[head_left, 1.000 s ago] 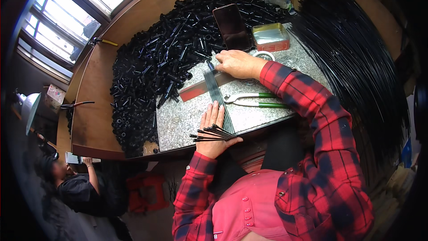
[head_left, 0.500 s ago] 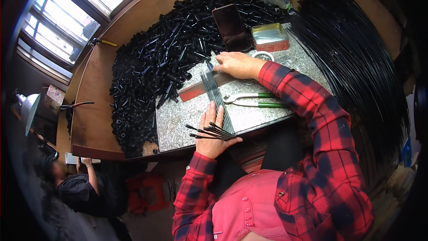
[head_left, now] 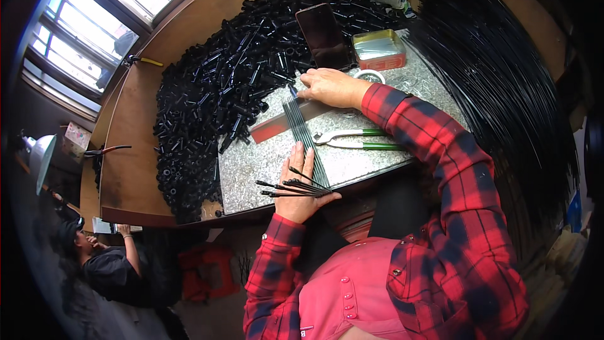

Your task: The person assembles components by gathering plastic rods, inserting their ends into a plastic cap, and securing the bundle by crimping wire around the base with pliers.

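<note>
My left hand point(head_left: 297, 198) lies flat with its fingers stretched over a row of thin dark rods point(head_left: 304, 132) at the table's near edge. Several black rod ends with thick tips point(head_left: 272, 190) fan out across the back of that hand. At the far end of the row, the fingers of my right hand point(head_left: 330, 88) are pinched together; what they grip is hidden. A small dark-blue piece point(head_left: 292, 90) shows beside those fingertips. Under the rods lies a flat bar point(head_left: 267, 129), red at its left end. Green-handled pincers point(head_left: 355, 140) rest right of the rods.
A heap of small black tubular parts point(head_left: 207, 101) covers the left and back. A phone point(head_left: 322, 34), a red tin point(head_left: 380, 62) of thin pieces and a white ring point(head_left: 370, 76) stand behind my right hand. Long black rods point(head_left: 497, 82) lie at right. Another person point(head_left: 113, 271) sits at left.
The thick-tipped rod ends over my left hand have shifted and spread slightly. Both hands keep nearly the same places. The person at left now has a hand raised near the head.
</note>
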Available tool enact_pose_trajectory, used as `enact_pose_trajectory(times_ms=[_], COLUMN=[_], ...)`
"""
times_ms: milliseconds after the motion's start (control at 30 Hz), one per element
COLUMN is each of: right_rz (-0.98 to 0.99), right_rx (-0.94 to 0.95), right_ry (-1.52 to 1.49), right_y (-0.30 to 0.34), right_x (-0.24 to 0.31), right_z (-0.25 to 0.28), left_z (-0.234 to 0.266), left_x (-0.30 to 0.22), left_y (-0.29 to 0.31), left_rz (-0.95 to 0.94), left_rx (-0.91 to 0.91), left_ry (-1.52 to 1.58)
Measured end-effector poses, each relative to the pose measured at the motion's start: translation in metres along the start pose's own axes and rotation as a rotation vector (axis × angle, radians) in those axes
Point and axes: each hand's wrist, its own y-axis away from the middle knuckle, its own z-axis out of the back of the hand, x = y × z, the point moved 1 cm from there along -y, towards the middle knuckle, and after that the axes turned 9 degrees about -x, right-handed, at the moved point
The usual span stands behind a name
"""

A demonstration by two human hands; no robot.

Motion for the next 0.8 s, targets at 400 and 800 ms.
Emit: enact_pose_trajectory(times_ms=[400,800], right_rz=[-0.062,-0.126], right_rx=[0.016,0.019], right_ry=[-0.079,-0.169], right_y=[0.0027,0.0003], right_x=[0.0043,0.0053], right_z=[-0.0026,-0.0064], left_z=[0.0013,0.002], left_x=[-0.0015,-0.0013], left_y=[-0.0009,0.0007], left_rz=[0.002,0.033], left_rx=[-0.011,-0.014], left_ry=[0.001,0.005])
